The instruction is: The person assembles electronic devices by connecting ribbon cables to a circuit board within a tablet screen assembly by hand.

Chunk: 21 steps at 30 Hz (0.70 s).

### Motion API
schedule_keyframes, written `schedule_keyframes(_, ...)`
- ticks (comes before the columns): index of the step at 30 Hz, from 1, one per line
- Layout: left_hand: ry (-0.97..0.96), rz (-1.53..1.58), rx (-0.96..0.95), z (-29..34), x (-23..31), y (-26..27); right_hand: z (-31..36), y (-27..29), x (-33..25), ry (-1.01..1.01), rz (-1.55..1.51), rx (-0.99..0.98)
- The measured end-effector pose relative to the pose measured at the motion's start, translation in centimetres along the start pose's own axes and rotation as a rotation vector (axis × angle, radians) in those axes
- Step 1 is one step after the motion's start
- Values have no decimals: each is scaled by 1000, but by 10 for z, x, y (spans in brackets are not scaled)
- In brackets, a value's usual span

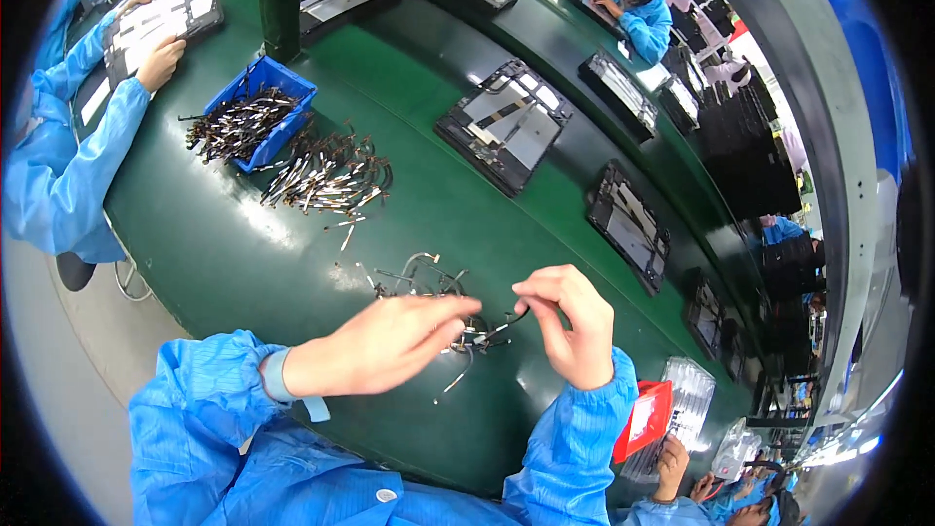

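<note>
While my right fingers pinch a thin black cable, I can't tell whether my left fingers grip one.

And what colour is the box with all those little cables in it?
The box is blue; it shows best in the head view.

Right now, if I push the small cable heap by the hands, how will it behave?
The cable heap will probably snag and drag as a clump, since its strands cross. Individual strands look floppy rather than stiff, judging by their curves. It is likely light, too: the strands are thin.
</note>
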<state>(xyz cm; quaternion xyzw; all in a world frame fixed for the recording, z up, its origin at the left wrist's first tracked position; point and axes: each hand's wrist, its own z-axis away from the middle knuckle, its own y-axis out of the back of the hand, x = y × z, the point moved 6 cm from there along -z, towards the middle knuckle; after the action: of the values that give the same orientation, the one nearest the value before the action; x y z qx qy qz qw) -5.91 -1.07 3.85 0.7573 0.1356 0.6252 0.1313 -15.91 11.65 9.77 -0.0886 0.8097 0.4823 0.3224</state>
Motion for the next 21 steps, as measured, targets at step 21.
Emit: schedule_keyframes(21, 36, 226, -355, 19, 62, -72, 130, 11, -34, -278, -274, 523)
